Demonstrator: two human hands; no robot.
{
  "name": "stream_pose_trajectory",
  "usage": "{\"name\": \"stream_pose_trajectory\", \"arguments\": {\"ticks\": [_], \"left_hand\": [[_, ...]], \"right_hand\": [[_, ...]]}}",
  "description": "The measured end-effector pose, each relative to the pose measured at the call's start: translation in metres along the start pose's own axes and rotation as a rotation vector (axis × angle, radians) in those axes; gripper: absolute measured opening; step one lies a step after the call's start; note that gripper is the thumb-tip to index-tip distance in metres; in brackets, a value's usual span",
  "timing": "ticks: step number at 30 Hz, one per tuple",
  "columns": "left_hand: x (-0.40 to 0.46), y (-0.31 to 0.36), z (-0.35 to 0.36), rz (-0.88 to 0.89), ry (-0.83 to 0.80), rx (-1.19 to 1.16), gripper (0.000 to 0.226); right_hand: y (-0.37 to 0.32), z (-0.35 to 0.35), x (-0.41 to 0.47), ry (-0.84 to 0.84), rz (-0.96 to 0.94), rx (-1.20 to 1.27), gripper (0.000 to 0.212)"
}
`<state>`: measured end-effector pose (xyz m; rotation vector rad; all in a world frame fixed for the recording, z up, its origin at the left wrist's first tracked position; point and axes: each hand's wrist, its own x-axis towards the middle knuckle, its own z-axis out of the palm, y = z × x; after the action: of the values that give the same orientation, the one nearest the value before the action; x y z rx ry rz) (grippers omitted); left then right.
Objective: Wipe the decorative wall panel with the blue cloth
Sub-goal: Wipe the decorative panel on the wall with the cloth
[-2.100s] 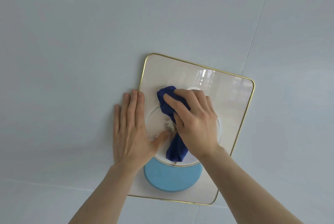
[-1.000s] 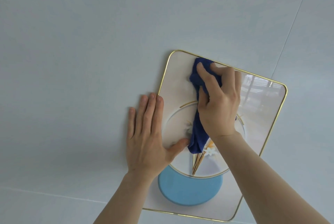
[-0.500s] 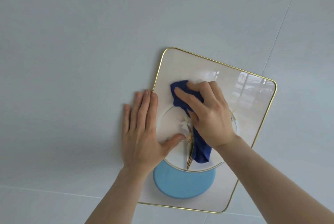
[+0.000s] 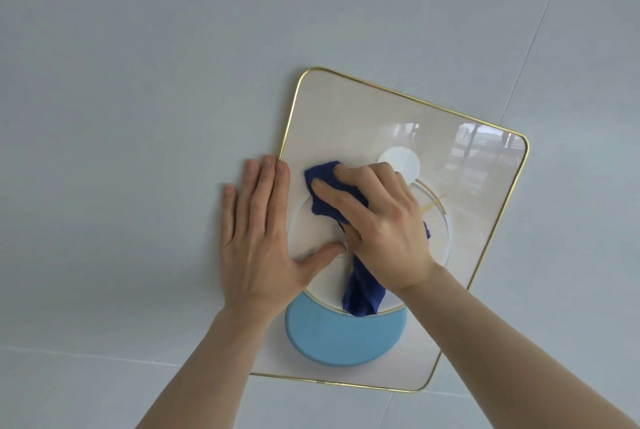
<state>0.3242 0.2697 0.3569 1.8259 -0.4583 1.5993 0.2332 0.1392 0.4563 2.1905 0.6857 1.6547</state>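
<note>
2 hands work 1 glossy gold-rimmed cream wall panel [image 4: 460, 220]: right hand [image 4: 377, 220], clutching 1 crumpled dark blue cloth [image 4: 362, 293], has slid leftward since 0.5 s ago; left hand [image 4: 258, 241] stays flat, fingers spread, at its left edge.

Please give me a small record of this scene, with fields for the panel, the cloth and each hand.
panel: decorative wall panel, gold-edged, mounted on grey wall
cloth: blue cloth, bunched, pressed on the panel's middle
right hand: right hand holds cloth against panel
left hand: left hand flat, across panel's left edge
</note>
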Motion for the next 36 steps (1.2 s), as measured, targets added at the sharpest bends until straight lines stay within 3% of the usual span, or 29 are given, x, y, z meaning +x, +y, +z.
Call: {"name": "stream_pose_trajectory", "arguments": {"ticks": [4,10,15,23,27,30,33,36], "left_hand": [[0.001,-0.001,-0.004,-0.005,-0.019,-0.014,0.122],[0.002,-0.002,-0.004,0.006,-0.01,-0.036,0.121],[0.001,0.0,-0.005,-0.019,-0.047,-0.037,0.121],[0.006,0.016,-0.033,-0.103,-0.192,-0.062,0.125],[0.012,0.023,-0.057,-0.115,-0.319,-0.103,0.115],[0.016,0.03,-0.077,-0.143,-0.368,-0.091,0.1],[0.015,0.04,-0.097,-0.104,-0.392,-0.119,0.077],[0.007,0.048,-0.115,-0.074,-0.493,-0.263,0.051]], "right_hand": [[0.005,-0.001,-0.004,0.03,0.024,-0.025,0.031],[0.022,-0.008,-0.045,0.172,0.289,-0.048,0.039],[0.011,-0.006,-0.049,0.16,0.321,-0.003,0.04],[-0.026,-0.036,-0.079,-0.111,0.397,-0.025,0.049],[-0.035,-0.062,-0.056,-0.329,0.503,-0.004,0.034],[-0.044,-0.079,-0.054,-0.517,0.756,0.152,0.029],[-0.049,-0.094,-0.06,-0.573,1.053,0.332,0.022],[-0.052,-0.107,-0.067,-0.609,1.197,0.424,0.036]]}}
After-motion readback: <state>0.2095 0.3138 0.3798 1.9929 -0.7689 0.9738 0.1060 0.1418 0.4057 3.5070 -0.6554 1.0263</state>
